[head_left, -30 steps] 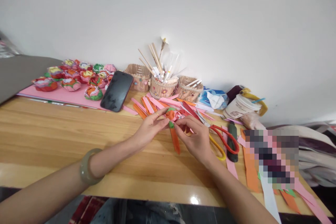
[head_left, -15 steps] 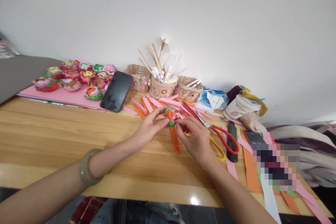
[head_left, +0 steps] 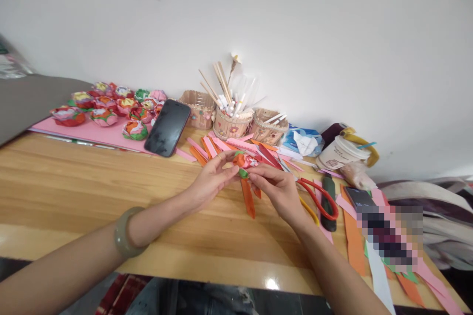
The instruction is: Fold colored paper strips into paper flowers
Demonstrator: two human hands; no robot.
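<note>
Between my two hands is a paper flower (head_left: 245,160) in orange, pink and green. My left hand (head_left: 212,179) grips it from the left, thumb against a green petal. The fingertips of my right hand (head_left: 279,189) pinch the green part at its lower right. An orange paper strip (head_left: 248,199) lies on the table just below the flower. Beyond my right hand are scissors (head_left: 320,197) with red and yellow handles, partly hidden by that hand. Pink and orange paper strips (head_left: 221,144) are heaped behind the flower.
Several finished paper flowers (head_left: 105,116) sit on pink paper at the left, beside a black phone (head_left: 167,128). Three decorated baskets (head_left: 233,127) line the wall. At the right are a white cup (head_left: 338,153), a dark green tool (head_left: 328,206) and a second phone (head_left: 358,198).
The view has shifted slightly. My right hand has turned a little, its fingers stretching more over the flower's green part, and my left hand keeps its hold.
</note>
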